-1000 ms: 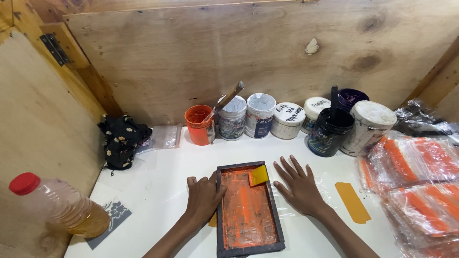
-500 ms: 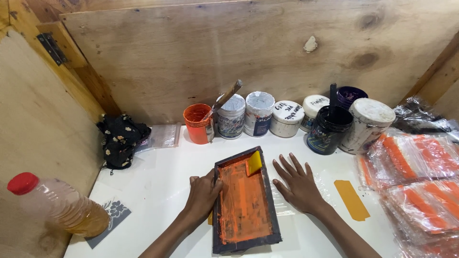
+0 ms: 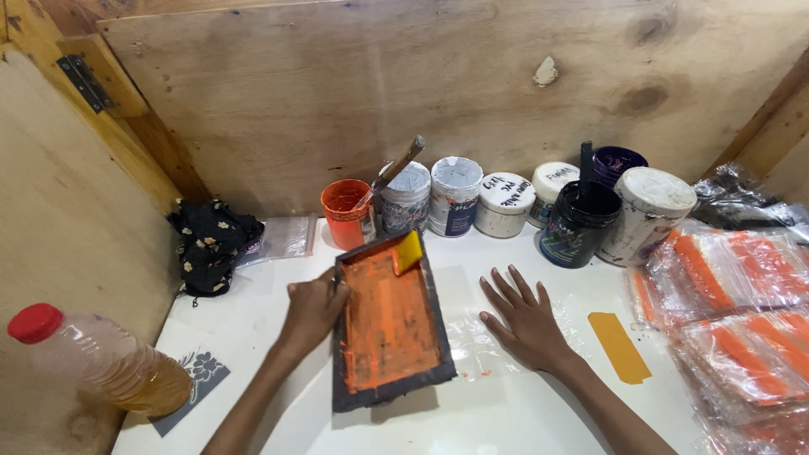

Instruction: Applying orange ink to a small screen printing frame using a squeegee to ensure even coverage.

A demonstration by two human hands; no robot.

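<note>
A small dark-framed printing screen (image 3: 386,324) smeared with orange ink is tilted up off the white table, its right side raised. My left hand (image 3: 312,310) grips its left edge. A yellow scraper (image 3: 409,250) rests in the screen's top right corner. My right hand (image 3: 527,320) lies flat with fingers spread on a clear plastic bag (image 3: 472,337) lying just right of the screen.
An orange cup with a stick (image 3: 347,211) and several paint jars (image 3: 506,202) line the wooden back wall. A yellow scraper (image 3: 618,345) and stacked bags with orange prints (image 3: 742,295) lie at the right. A red-capped bottle (image 3: 93,362) and black floral cloth (image 3: 211,244) sit at the left.
The screen lay flat on the table a second ago; my left hand has lifted and tilted it up to the left, uncovering the plastic bag. My right hand stayed flat.
</note>
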